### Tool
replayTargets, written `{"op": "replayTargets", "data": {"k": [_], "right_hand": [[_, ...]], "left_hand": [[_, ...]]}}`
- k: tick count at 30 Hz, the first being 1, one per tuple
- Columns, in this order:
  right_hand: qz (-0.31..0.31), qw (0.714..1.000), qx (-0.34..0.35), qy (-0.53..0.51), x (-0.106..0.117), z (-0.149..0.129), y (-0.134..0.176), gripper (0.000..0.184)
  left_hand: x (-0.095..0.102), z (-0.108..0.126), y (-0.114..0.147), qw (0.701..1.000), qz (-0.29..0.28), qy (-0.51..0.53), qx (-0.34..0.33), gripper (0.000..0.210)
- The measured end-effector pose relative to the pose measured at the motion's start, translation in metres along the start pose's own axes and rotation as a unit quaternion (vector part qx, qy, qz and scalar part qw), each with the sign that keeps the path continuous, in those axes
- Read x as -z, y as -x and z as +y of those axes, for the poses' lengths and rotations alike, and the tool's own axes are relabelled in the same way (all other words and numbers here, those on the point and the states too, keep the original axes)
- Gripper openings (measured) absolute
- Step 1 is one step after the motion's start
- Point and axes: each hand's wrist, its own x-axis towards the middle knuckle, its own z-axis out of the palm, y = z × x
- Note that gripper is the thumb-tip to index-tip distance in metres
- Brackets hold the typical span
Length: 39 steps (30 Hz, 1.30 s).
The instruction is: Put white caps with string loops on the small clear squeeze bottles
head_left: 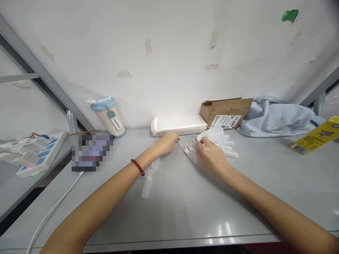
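Observation:
My left hand [168, 142] is closed in a pinch at the tip of a thin loop cord. That cord seems to lead to a small translucent white plastic tube [191, 155] lying between my hands. At the left edge of a pile of similar tubes [230, 148], my right hand [210, 154] has its thumb and finger pressed together. What they pinch is too small to make out. One loose tube with a cord [147, 187] lies nearer to me, below my left wrist. Another tube [155, 163] is partly hidden behind that wrist.
White flat cartons [180, 123] are stacked by the wall, beside an open cardboard box [227, 111]. Further right are a light blue cloth [278, 118] and a yellow box [317, 135]. A tumbler [109, 118], a blurred phone [92, 153] and a power strip [45, 157] stand left.

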Motion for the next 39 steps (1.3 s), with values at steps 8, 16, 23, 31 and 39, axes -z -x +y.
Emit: {"op": "replayTargets", "data": {"k": [8, 16, 23, 31, 39], "right_hand": [[0.07, 0.983, 0.119, -0.12, -0.008, -0.015, 0.009, 0.019], [0.129, 0.946, 0.221, -0.2, -0.018, -0.032, 0.017, 0.023], [0.122, 0.929, 0.23, -0.263, -0.022, -0.035, 0.02, 0.021], [0.015, 0.932, 0.184, -0.312, -0.022, -0.044, 0.02, 0.02], [-0.046, 0.934, 0.134, -0.329, -0.02, -0.062, -0.001, 0.03]], "left_hand": [[-0.007, 0.003, 0.004, 0.999, 0.005, -0.007, 0.046, 0.03], [-0.004, 0.01, 0.005, 0.993, 0.039, 0.051, 0.096, 0.022], [0.023, 0.008, 0.051, 0.961, 0.131, 0.17, 0.177, 0.019], [0.039, 0.002, 0.088, 0.899, 0.181, 0.303, 0.261, 0.025], [0.04, 0.015, 0.087, 0.849, 0.194, 0.424, 0.248, 0.02]]}}
